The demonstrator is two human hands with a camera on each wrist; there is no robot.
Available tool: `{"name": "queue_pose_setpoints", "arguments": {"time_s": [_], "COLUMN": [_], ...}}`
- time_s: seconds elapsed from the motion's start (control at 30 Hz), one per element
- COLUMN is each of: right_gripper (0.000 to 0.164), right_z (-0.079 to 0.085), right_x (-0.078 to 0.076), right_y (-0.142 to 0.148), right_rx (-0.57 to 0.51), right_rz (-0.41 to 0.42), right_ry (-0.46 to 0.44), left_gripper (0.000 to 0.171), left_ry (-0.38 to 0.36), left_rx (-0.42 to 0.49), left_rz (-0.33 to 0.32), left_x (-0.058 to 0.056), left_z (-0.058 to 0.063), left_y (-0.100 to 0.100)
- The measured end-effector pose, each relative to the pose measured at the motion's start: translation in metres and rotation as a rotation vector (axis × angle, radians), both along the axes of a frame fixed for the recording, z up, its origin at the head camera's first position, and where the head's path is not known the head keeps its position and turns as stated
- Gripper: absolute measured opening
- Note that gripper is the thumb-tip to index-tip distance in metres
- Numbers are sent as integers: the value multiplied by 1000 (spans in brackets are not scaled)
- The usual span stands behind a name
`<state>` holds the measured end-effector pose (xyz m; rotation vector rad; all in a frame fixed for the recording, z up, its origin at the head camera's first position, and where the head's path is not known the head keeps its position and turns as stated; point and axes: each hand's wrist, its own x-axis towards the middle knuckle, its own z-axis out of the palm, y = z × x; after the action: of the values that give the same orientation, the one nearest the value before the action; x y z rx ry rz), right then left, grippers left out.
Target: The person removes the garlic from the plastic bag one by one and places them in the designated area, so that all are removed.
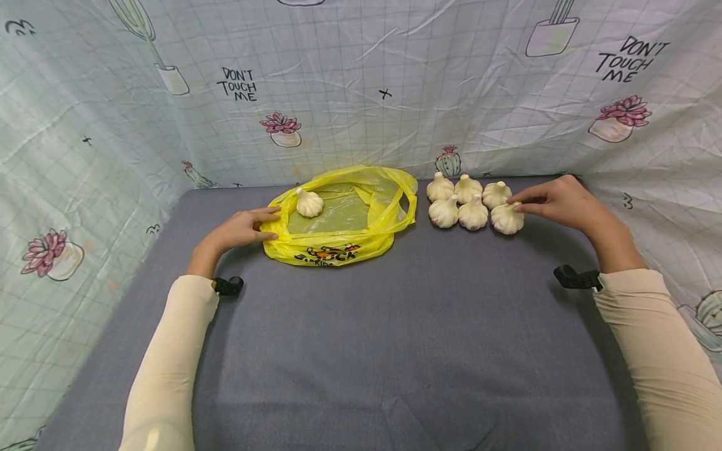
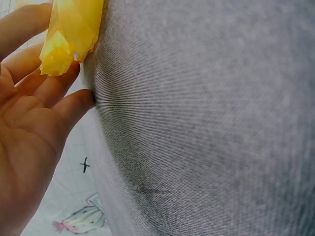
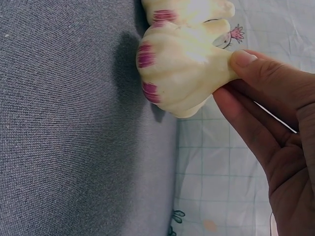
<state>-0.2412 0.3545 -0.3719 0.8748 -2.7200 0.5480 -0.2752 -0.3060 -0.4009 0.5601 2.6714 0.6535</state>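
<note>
My right hand (image 1: pixel 555 199) pinches a white garlic bulb (image 3: pixel 177 69) by its stem, between thumb and fingers, as the right wrist view shows up close. This bulb has purple streaks and stands at the front right of a group of garlic bulbs (image 1: pixel 443 212). On the left, my left hand (image 1: pixel 241 228) touches the left edge of a yellow plastic bag (image 1: pixel 338 249), fingers loosely extended along it. The bag lies with its mouth spread wide, and one garlic bulb (image 1: pixel 309 203) rests inside near its left rim. A corner of the bag hangs against the fingers (image 2: pixel 74 105) in the left wrist view.
A grey cloth covers the table (image 1: pixel 361 351). Behind and at both sides hangs a patterned curtain (image 1: pixel 350 81) with plant drawings and lettering. The bag's handle loop (image 1: pixel 408 200) reaches toward the garlic group. Each wrist wears a black camera mount (image 1: pixel 228 286).
</note>
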Motion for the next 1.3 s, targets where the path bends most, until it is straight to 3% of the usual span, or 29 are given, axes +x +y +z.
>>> {"name": "queue_pose_setpoints", "arguments": {"time_s": [0.33,0.93,1.3], "right_gripper": [11,16,16], "right_z": [-1,-2,-1], "right_x": [-4,-9,-9], "right_y": [-3,-5,-6], "right_rx": [12,11,34], "right_rz": [-51,34,1], "right_ry": [-56,-60,-106], "left_gripper": [61,64,63], "left_ry": [1,-6,0], "left_rx": [-2,-8,2], "left_rz": [0,-10,1], "left_x": [0,0,-1], "left_z": [1,1,-3], "left_y": [0,0,-1]}}
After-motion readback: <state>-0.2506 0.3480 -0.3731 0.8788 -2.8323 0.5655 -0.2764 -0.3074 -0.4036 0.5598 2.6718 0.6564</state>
